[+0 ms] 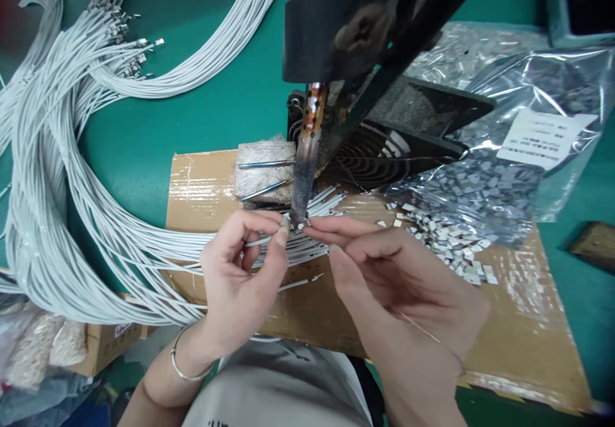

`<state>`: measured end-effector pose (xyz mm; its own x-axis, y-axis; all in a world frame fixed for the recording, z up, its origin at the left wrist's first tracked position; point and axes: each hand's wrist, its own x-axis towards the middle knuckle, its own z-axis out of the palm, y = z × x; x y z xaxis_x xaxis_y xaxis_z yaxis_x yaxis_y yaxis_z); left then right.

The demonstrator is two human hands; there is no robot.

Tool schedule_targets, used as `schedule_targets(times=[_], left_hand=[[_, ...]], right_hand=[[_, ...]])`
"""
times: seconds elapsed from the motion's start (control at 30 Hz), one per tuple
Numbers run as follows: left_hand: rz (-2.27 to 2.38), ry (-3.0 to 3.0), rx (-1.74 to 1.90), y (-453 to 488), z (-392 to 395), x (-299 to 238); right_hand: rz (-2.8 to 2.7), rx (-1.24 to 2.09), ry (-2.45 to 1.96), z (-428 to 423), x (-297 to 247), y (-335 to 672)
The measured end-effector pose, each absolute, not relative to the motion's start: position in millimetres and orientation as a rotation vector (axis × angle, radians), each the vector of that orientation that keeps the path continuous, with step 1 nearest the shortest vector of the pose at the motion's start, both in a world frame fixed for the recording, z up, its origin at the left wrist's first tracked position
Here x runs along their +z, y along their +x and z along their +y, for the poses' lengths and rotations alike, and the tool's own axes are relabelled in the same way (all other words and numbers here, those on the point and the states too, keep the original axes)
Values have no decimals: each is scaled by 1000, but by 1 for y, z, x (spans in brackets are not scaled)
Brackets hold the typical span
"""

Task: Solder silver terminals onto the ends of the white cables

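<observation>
My left hand (247,267) pinches a white wire (257,242) between thumb and forefinger, its end beside the hot tip of a soldering iron (305,177). The iron is clamped upright, pointing down. My right hand (398,286) is closed, its forefinger reaching to the same tip from the right. A thin solder wire (423,327) runs across its palm; the fingers hide the rest. A small metal piece (301,226) shows at the iron's tip, partly covered. More white wires (327,206) with bared ends lie behind and under my hands on the cardboard (384,324).
Bundled white wires (43,190) fill the left of the green table. Small metal tabs (456,241) lie loose at right, spilling from a plastic bag (552,106). A black fan (384,151) and a wrapped block (264,164) with two metal rods stand behind the iron.
</observation>
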<state>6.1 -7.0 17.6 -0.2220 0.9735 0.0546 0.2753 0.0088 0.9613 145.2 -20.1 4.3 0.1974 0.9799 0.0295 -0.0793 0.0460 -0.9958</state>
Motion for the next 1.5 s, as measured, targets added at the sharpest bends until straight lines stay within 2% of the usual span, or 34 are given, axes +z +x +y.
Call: schedule_targets(times=[1.5], left_hand=[[1630,1291,1243,4,-6,21]], right_hand=[[-1019,1068,-1240,-20,4,143]])
